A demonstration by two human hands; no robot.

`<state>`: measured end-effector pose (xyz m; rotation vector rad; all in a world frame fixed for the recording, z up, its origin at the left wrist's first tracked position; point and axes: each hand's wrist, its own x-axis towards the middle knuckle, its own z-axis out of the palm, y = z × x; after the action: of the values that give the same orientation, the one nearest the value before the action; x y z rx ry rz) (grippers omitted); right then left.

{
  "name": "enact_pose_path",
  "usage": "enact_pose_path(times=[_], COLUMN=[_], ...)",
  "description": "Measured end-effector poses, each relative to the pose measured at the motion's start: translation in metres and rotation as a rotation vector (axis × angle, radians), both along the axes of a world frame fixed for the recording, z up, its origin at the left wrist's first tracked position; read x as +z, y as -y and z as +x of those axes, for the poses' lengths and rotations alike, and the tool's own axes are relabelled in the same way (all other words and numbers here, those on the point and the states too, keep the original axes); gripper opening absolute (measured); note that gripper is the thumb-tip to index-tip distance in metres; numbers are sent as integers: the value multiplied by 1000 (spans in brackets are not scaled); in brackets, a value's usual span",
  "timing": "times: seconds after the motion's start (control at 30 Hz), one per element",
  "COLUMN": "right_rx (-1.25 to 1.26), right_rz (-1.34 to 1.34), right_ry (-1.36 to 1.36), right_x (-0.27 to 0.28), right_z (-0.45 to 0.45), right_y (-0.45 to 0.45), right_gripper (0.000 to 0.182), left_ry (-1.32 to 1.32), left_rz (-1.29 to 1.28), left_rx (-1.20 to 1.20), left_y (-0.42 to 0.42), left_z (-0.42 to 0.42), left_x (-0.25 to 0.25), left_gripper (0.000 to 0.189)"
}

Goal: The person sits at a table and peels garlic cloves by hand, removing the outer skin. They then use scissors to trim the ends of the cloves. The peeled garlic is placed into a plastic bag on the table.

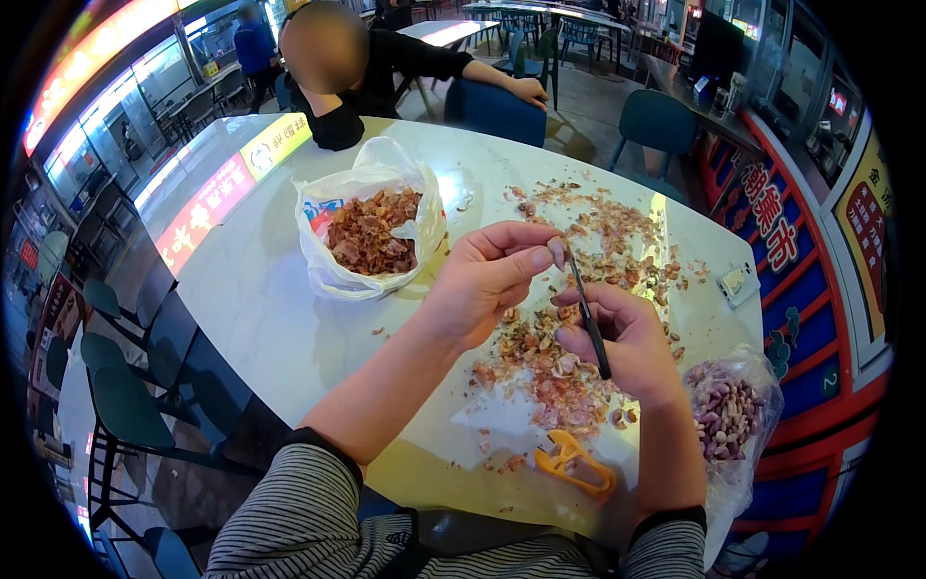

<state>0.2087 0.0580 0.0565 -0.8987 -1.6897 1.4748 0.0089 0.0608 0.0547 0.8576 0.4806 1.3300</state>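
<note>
Between the thumb and index finger of my left hand point(488, 279) is a small pale shallot or garlic clove point(557, 251). A small knife with a black handle point(595, 336) is gripped in my right hand point(628, 334), its narrow blade pointing up at the clove. Under both hands, loose papery skins point(568, 398) are strewn over the white marbled table point(246, 318). Beyond my left forearm stands an open white plastic bag point(340, 284) holding brown dry skins or unpeeled bulbs point(372, 235); I cannot tell which. Peeled purple and white cloves point(727, 420) fill a clear plastic bag point(756, 441) right of my right wrist.
An orange plastic tool point(577, 465), perhaps a clip or peeler, lies near the front edge. A phone point(739, 284) rests by the right edge. Across the table a person in black point(340, 79) leans an elbow on it. Chairs point(655, 130) stand around.
</note>
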Motion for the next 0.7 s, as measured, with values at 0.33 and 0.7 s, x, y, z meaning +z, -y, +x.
enact_pose_path(times=[0.33, 0.7], right_rx=[-237, -257], right_rz=[212, 162], right_ry=[-206, -175], right_x=[3, 11], right_z=[3, -3], right_y=[-5, 0], right_gripper=[55, 39], left_ry=[-232, -383], left_rz=[21, 84], left_rx=[-19, -28], left_y=[2, 3], left_z=[15, 15], left_x=[-4, -4], left_gripper=[17, 18])
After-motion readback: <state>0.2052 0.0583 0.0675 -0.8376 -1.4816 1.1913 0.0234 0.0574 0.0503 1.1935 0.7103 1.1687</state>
